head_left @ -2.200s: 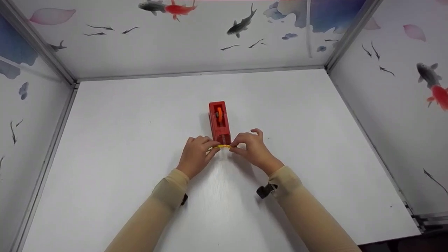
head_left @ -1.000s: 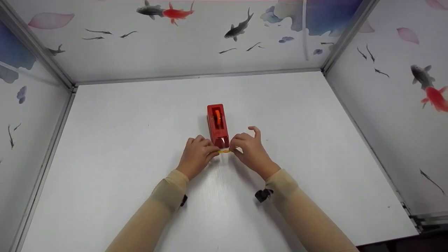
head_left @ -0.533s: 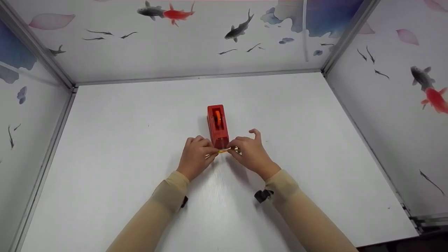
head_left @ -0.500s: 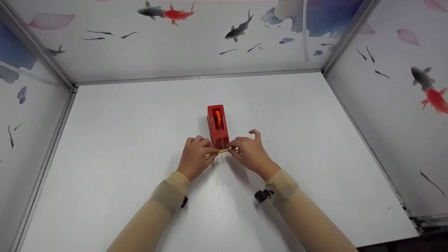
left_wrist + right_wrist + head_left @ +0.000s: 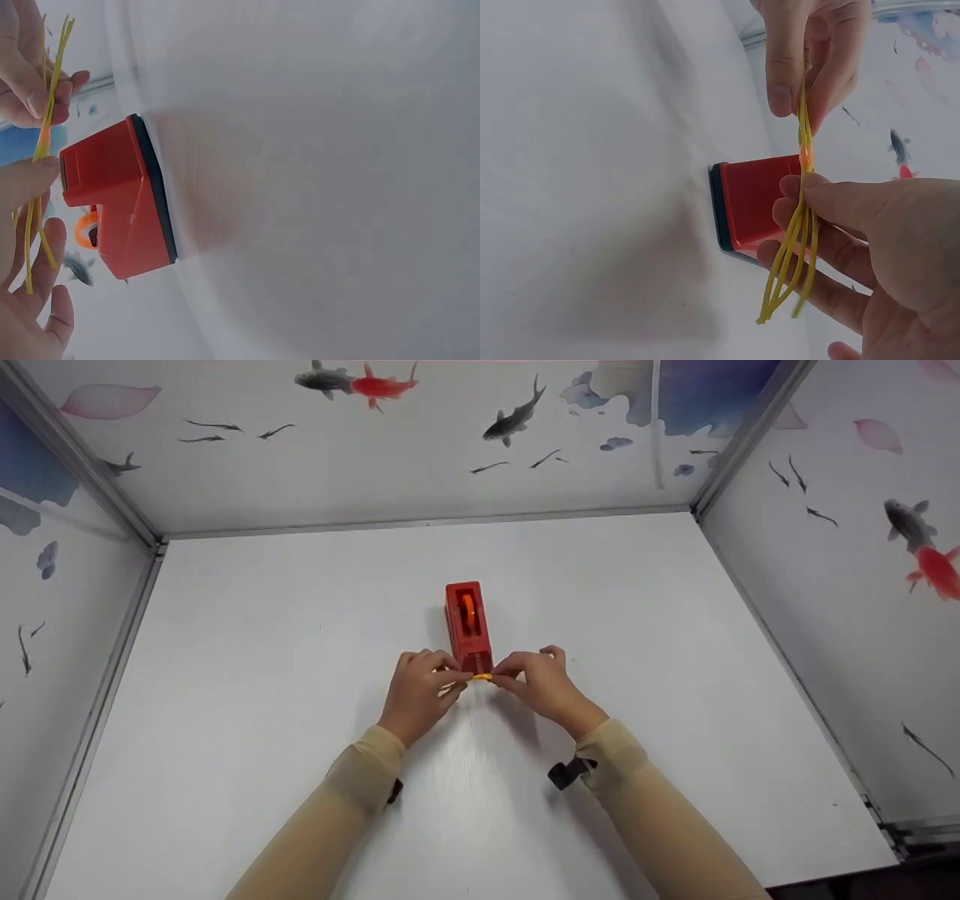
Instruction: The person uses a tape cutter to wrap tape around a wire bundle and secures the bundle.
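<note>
In the head view, both hands hold a small bundle of yellow cord [image 5: 481,676] at the near end of a red tape dispenser [image 5: 473,646]. My left hand [image 5: 418,690] pinches one side between thumb and fingers, and my right hand [image 5: 544,690] pinches the other. The right wrist view shows the yellow strands [image 5: 784,271] hanging out past the right hand in loops and loose ends. Between the two pinches, an orange band [image 5: 805,156] circles the bundle. The left wrist view has the fingers beside the dispenser's toothed edge [image 5: 64,171].
The dispenser stands on a white table [image 5: 300,622], an orange roll [image 5: 468,610] in its well. Panels painted with fish [image 5: 514,416] enclose the table at the back and sides, joined by metal rails [image 5: 427,521].
My right hand has shifted slightly outward and its raised finger has dropped lower. The view has tilted a little. Both hands keep hold of the yellow cord at the dispenser's near end.
</note>
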A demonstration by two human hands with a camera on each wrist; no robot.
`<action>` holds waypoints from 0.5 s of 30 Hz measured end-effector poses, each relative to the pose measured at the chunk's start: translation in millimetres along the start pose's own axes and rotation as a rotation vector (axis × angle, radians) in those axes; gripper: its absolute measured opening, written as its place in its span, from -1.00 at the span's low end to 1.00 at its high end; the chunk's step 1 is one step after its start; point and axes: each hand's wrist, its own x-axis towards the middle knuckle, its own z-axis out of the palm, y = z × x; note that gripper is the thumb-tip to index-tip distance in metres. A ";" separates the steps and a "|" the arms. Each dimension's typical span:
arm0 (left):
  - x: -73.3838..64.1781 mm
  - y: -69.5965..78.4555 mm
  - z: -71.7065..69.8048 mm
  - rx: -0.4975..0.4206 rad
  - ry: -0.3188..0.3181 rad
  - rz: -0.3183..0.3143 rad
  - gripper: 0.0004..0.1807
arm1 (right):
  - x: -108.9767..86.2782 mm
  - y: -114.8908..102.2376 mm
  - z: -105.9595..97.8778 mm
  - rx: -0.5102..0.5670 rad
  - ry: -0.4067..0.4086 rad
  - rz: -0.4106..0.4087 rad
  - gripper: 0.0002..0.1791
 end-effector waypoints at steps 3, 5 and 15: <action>-0.9 -1.0 1.5 -0.047 -0.009 -0.011 -0.79 | 0.5 3.0 1.1 0.008 0.017 -0.005 -0.90; -0.7 -1.6 2.3 -0.085 -0.014 -0.026 -0.78 | 0.5 4.3 1.8 0.006 0.034 -0.022 -0.91; 0.2 -2.4 3.7 -0.074 -0.117 -0.097 -0.78 | -1.1 4.9 5.1 -0.027 0.096 -0.094 -0.93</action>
